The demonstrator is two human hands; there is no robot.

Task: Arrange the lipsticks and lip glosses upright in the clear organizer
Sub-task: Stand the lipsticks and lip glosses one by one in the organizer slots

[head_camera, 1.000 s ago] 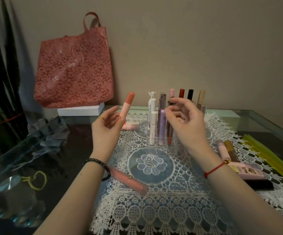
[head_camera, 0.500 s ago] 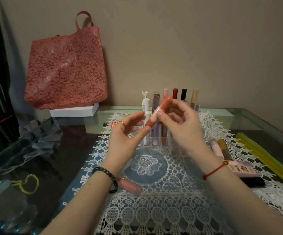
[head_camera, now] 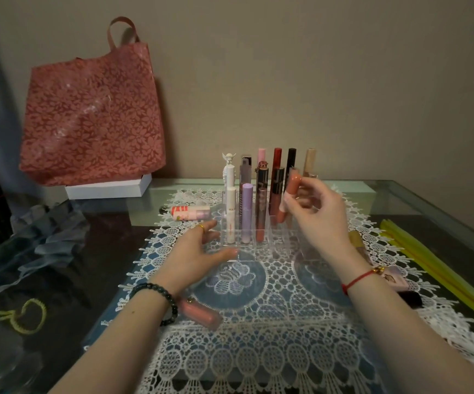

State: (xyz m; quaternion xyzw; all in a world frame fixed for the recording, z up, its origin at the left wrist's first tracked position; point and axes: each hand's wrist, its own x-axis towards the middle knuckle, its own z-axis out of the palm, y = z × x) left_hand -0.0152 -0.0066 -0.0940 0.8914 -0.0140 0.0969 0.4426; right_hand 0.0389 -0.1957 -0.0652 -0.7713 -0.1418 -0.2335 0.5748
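Head view: right hand (head_camera: 322,223) pinched a tilted peach lip gloss (head_camera: 290,186) at the clear organizer (head_camera: 261,250); left hand (head_camera: 196,254) lay spread beside it.

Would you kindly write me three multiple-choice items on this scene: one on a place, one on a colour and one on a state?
1. Where does the striped-cap tube lie relative to the clear organizer? A inside it; B left of it, on the lace mat; C behind it.
2. What colour is the cord on the right wrist? A yellow; B blue; C red.
3. What is the right hand doing? A pinching a peach tube at the organizer; B lying flat on the mat; C holding nothing.
Answers: 1 B, it lies flat beside the organizer's left wall; 2 C, the cord shows red; 3 A, it grips the tube.
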